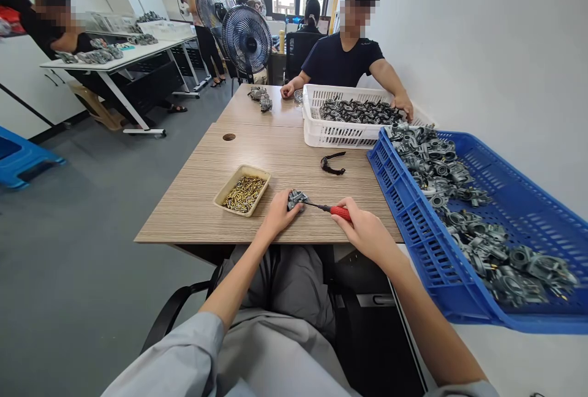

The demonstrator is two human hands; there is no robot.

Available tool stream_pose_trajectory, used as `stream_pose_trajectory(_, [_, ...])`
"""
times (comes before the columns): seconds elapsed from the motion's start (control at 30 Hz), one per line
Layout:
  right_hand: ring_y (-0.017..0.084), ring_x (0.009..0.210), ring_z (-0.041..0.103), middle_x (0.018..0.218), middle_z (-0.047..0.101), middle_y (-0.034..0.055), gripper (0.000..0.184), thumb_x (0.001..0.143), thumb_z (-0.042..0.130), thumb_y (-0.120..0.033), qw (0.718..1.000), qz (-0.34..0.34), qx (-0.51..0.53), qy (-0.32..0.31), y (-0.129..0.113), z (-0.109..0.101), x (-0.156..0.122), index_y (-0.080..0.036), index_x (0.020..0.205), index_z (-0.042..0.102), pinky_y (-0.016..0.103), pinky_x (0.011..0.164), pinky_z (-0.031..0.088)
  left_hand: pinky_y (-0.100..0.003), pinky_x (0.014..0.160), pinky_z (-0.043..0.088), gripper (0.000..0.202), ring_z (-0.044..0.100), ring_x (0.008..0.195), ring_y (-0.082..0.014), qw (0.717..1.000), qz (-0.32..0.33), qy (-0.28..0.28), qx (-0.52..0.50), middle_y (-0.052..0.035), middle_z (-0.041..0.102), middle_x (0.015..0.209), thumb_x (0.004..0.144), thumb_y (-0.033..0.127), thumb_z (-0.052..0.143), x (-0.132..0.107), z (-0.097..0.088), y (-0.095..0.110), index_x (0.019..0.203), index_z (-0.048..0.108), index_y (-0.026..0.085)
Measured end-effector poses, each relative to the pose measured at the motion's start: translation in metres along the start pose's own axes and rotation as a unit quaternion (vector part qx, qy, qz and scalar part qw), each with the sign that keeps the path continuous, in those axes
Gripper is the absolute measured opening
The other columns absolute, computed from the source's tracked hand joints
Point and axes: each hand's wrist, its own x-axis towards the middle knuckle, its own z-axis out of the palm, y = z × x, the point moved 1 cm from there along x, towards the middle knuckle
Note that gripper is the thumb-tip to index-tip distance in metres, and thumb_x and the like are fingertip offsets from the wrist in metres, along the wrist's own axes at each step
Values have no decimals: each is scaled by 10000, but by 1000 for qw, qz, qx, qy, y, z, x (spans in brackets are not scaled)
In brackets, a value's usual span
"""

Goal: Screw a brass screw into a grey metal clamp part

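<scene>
A grey cast-metal fitting (296, 200) is gripped by the left hand (277, 216); a red-handled screwdriver (340, 213) is clenched in the right hand (365, 231); tip slippage could scratch the fitting.

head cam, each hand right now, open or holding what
Left hand: closed, holding a grey metal casting.
Right hand: closed, holding a red-handled screwdriver.

The left hand (278, 216) hides part of the grey metal casting (296, 200), the tip of the screwdriver (340, 212) is too small to make out, the brass pieces (244, 193) in the tray (218, 198) are too small to tell apart, and the blue plastic crate (381, 164) runs off the right edge.
</scene>
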Motion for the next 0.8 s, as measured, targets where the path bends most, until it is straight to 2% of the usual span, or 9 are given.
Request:
stream_pose_trajectory(0.27, [340,968,805,1085,820,95,261,1144,513,-388,998,-31,45,4,2,1,-1,-271,1377,512,349,792,515,-507,1079,577,278,706,1190,-336,1000,-4,5,9,-158,766,1252,1046,352,710,0,1,-1,1272,662,199])
stream_pose_trajectory(0.47, [318,906,797,1012,809,69,169,1144,511,-384,998,-21,53,4,2,2,0,-278,1274,529,326,763,491,-499,1085,576,288,707,1208,-331,1000,-1,7,5,-149,768,1263,1045,353,711,0,0,-1,1288,664,206])
stream_pose_trajectory(0.8, [327,842,787,914,789,57,195,1145,513,-449,999,10,53,1,2,3,2,-270,1222,529,324,727,452,-503,1098,566,298,697,1207,-331,1000,-6,10,8,-154,763,1266,1056,386,697,0,0,-1,1287,665,202])
